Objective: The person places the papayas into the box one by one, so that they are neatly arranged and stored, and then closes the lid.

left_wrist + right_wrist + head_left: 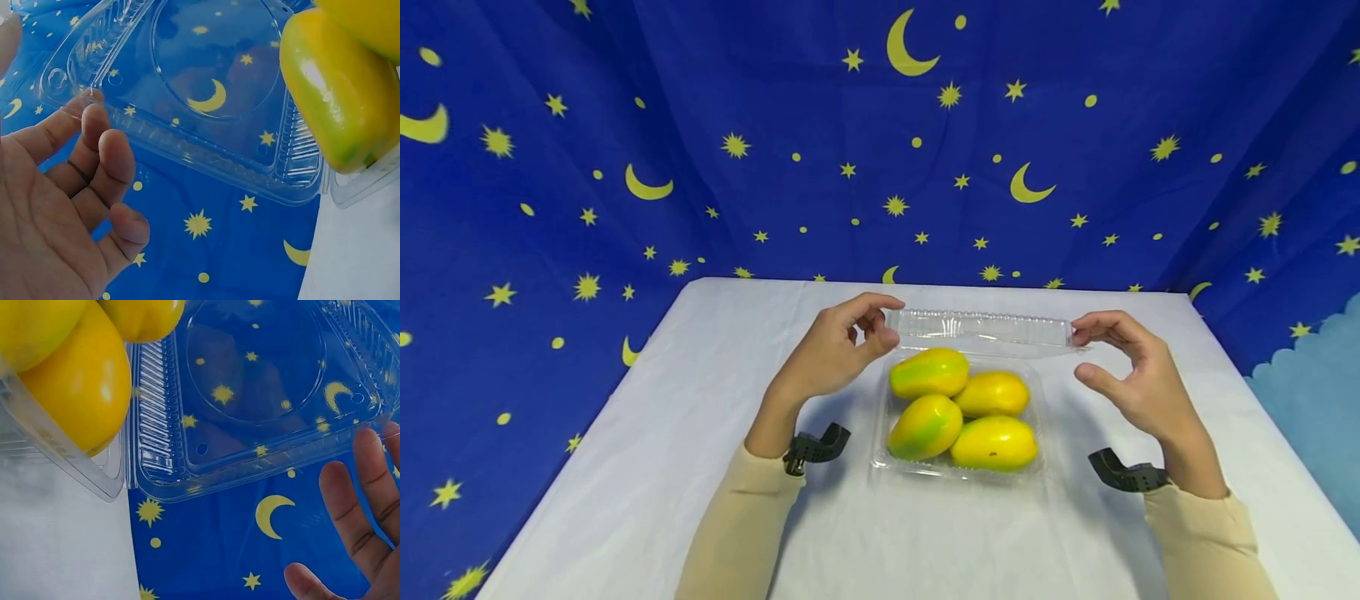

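Note:
A clear plastic clamshell box [880,462] stands on the white table, its base holding several yellow-green mangoes [994,443]. Its hinged lid [985,327] stands raised at the far side. At the lid's left corner is my left hand [842,343], index finger touching the rim [69,103] while the thumb stays apart and the other fingers bend loosely. My right hand [1138,375] has fingertips against the lid's right edge, also seen in the right wrist view on the lid [250,447]; its thumb is spread away. Neither hand pinches the plastic.
A white cloth covers the table [625,467]. Behind it hangs a blue curtain [805,100] with yellow moons and stars. A black wrist mount [816,446] sits on the left wrist, and another mount [1126,473] on the right.

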